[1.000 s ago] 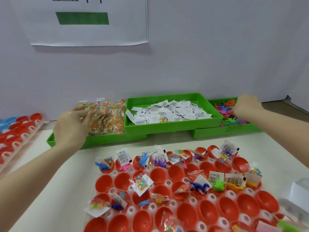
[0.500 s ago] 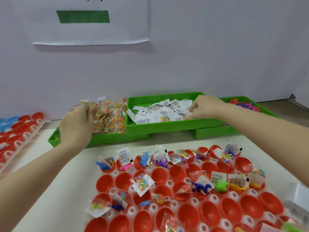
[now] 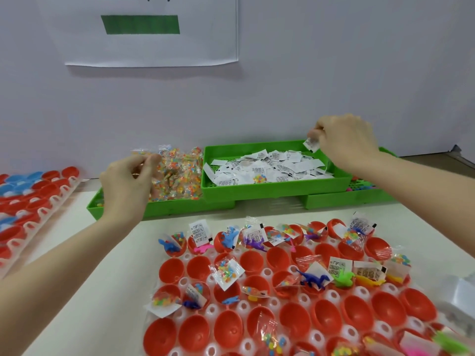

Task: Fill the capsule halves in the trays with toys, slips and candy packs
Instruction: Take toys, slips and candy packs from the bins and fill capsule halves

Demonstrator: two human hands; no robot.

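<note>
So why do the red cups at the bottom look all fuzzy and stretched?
Head view: the wide-angle lens stretches things near the edges, so the red capsule halves low down look big and soft. The bottom right corner is blurriest. Light is even, shadows faint; the right hand is slightly smeared.

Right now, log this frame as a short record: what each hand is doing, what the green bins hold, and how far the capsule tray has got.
left hand: left hand on the heap of clear candy packs in the left green plastic bin; grip unclear
right hand: right hand pinches a white printed paper slip above the middle green bin
middle bin: loose slips, one stray candy pack
right green bin: coloured toys, mostly hidden
front tray of red capsule halves: far rows mostly filled, many near halves empty
left edge: tray of red and blue halves
</note>
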